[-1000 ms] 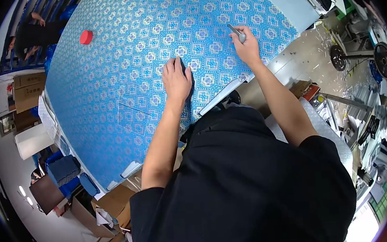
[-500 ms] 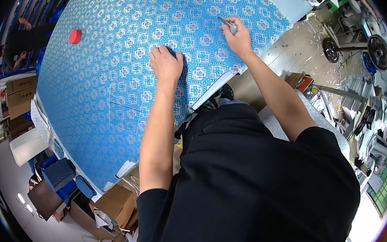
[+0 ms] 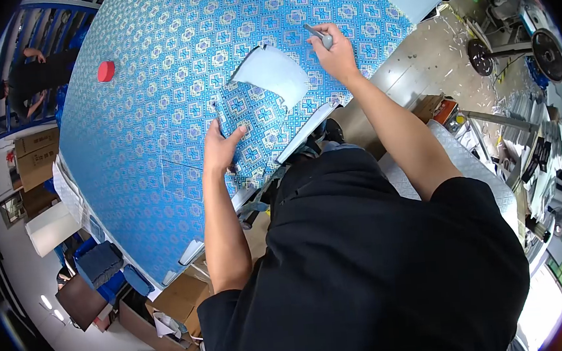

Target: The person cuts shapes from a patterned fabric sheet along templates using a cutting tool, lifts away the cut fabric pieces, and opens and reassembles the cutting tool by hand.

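Observation:
A blue sheet [image 3: 153,60] with a repeating cross-and-square pattern covers the table. My left hand [image 3: 220,146] grips the left edge of a piece cut from the patterned sheet [image 3: 254,121], thumb on top and fingers partly hidden beneath. This piece is shifted toward me, and a pale grey surface [image 3: 279,73] shows in the gap beyond it. My right hand [image 3: 337,52] is closed around a small grey hand tool [image 3: 326,41], narrow at its far end and rounded near the fingers; its exact kind is unclear. The tool is held over the sheet, to the right of the gap.
A red round object [image 3: 106,71] sits on the sheet at the left. Thin lines mark a rectangular outline [image 3: 182,178] on the sheet's lower left. Cardboard boxes [image 3: 37,158] stand beyond the left edge. Another person [image 3: 39,79] is at the upper left. Scraps litter the floor [image 3: 440,54] at right.
My left hand has moved from lying on the sheet to gripping the cut piece and drawing it toward me, exposing the pale surface. My right hand has shifted slightly left with the tool.

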Available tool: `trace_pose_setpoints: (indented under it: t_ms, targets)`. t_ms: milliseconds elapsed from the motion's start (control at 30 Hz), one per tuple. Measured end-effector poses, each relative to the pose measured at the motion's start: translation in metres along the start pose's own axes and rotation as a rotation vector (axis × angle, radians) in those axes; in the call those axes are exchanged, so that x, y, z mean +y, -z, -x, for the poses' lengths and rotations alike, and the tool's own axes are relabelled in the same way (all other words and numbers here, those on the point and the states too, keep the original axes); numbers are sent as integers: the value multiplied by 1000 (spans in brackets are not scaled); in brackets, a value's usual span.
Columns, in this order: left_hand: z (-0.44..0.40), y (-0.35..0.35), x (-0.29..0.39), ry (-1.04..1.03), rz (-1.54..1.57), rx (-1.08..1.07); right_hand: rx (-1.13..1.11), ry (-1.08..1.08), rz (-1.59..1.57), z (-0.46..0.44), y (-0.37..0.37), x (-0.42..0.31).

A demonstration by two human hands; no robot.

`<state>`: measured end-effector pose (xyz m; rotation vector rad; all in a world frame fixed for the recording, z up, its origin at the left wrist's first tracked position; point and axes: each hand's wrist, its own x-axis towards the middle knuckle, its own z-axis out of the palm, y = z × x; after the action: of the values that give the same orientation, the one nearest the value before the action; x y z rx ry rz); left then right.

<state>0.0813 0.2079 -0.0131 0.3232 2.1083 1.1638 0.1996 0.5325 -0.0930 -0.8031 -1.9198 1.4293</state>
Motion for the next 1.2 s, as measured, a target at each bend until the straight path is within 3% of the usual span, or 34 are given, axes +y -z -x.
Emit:
trace_pose_setpoints:
  t_ms: [100, 200, 333, 433, 533, 600, 733, 767, 833, 967, 1200]
  targets:
    - [10, 17, 15, 65, 27, -92, -5, 5, 20, -2, -2, 2]
    - [-9, 44, 58, -114, -135, -102, -7, -29, -19, 0, -3, -5]
    - [-42, 94, 122, -462, -438, 413, -12, -5, -72, -3, -4, 6]
    - [-43, 136, 121, -367, -345, 486, -19, -42, -115, -1, -2, 1]
    - [-29, 161, 59, -239, -440, 494, -39, -56, -85, 0, -1, -6]
    - [-12, 168, -21, 68, -782, 573, -9, -8, -106, -2, -2, 4]
    - [68, 120, -161, 496, -745, 619, -47, 19, -100, -4, -2, 8]
    - [86, 102, -178, 524, -735, 631, -59, 31, -92, -4, -1, 8]
    - [121, 65, -198, 314, -688, 839, -87, 31, -103, -3, -1, 3]
    - [150, 37, -185, 348, -647, 798, -136, 13, -162, -2, 0, 0]
    - [147, 54, -184, 332, -656, 690, -147, 27, -104, -4, 7, -3]
